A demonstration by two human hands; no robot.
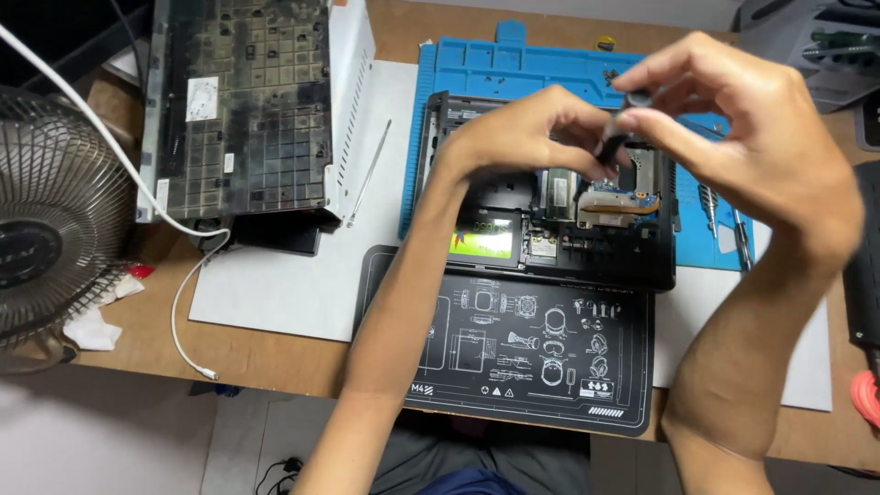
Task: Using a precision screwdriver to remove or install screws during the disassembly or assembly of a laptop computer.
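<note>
Both my hands are raised above an opened laptop base [605,261] that lies on a blue work mat [500,69]. My left hand [522,133] pinches the lower end of a small dark part [616,142]. My right hand [733,137] grips the same part's round upper end between thumb and fingers. The part is blurred and half hidden by my fingers. Inside the laptop base show a copper heat pipe, a circuit board and a green-and-yellow label.
A black mat with white line drawings [522,344] lies in front of the laptop. A dirty removed panel [243,110] and a thin metal rod [368,172] sit at the left. A fan [50,229] and a white cable [188,302] are far left. Screwdrivers [724,220] lie at the right.
</note>
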